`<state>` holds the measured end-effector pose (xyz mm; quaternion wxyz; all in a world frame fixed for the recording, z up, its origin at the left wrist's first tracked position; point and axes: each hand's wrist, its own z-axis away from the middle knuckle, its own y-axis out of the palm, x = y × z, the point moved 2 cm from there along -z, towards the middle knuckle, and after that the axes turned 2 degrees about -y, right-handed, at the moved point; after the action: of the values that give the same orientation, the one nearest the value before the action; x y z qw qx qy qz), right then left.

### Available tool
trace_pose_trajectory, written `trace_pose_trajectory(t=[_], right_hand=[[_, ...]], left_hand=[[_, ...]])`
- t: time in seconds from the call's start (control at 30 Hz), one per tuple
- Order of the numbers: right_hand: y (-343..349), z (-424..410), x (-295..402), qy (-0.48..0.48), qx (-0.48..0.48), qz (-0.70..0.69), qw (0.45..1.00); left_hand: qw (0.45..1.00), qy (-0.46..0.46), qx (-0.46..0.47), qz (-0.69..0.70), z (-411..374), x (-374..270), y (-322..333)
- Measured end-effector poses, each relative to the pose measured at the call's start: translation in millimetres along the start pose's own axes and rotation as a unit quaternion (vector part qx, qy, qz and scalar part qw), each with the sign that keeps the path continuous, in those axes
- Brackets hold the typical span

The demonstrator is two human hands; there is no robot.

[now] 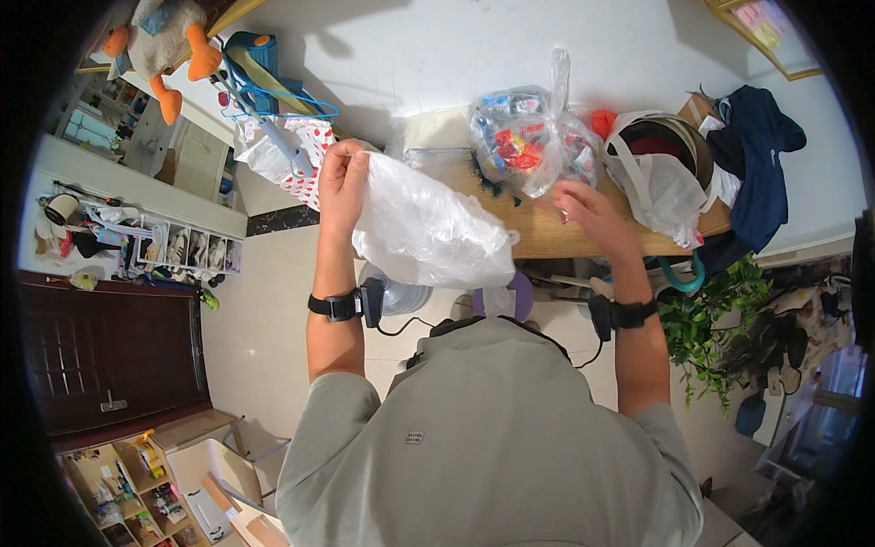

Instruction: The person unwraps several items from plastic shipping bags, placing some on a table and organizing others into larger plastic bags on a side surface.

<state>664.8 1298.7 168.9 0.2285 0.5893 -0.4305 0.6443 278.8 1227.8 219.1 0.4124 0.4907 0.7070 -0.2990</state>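
Observation:
My left hand (342, 183) pinches the edge of a crumpled, translucent white plastic bag (434, 222) between thumb and fingers. The bag hangs out to the right, across the front of a wooden bench (550, 236). Just in front of a knotted clear plastic bag (499, 126), my right hand (593, 220) is blurred, with its fingers partly curled. Whether it holds or touches anything cannot be made out. Packets and colourful items show through the knotted bag, whose twisted top stands upright.
Right on the bench stands a white bag (660, 184) with round dark-lined items, beside dark blue clothing (759, 171). Below are a large clear water bottle (403, 294) and a purple stool (516, 297). A heart-patterned bag (307, 157) is left; a leafy plant (707, 335) is right.

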Motion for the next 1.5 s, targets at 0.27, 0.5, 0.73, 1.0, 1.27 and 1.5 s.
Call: trace_pose_trajectory(t=[0.27,0.5,0.73,1.0,1.27,1.5], right_hand=[[93,-41,-11,0.215,0.137,-0.309,0.916],[118,-62,10,0.206,0.130,-0.388,0.889],[79,-44,17,0.114,-0.013,-0.622,0.774],[35,-31,23,0.061,0.016,-0.403,0.913],[-8,-9,18,0.132,-0.059,-0.014,0.989],[-44,-2,13,0.198,0.005,0.066,0.978]], left_hand=[[0.997,0.049,-0.008,0.055,19,-27,-17],[0.998,0.046,-0.041,-0.003,43,-29,-46],[0.988,0.046,-0.145,-0.036,68,-22,-93],[0.956,0.029,-0.293,0.010,56,-7,-124],[0.948,0.037,-0.313,-0.040,46,8,-132],[0.953,0.011,-0.270,-0.137,28,14,-113]])
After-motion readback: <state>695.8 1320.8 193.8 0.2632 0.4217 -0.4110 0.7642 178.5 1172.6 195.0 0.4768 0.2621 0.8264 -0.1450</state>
